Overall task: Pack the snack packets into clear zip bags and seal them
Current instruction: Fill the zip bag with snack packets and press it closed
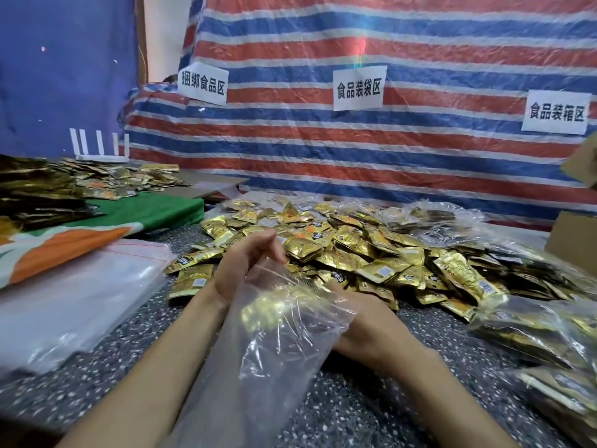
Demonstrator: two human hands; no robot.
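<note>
Left hand [248, 265] pinches crinkly clear zip bag [274, 350] rim; right hand [371, 316] behind film, grip unclear; glossy gold packets [355, 250] heaped.

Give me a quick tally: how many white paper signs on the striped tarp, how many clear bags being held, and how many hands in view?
White paper signs with black lettering: 3
Clear plastic zip bag, held: 1
Hands, left hand and right hand: 2
Total: 6

Ahead of left hand [245, 263]: packet pile [371, 253] blocks the way.
Left: bare bench [135, 357] strip, then stacked clear bags [74, 295].
Far right: filled bags [542, 331] crowd in.
</note>
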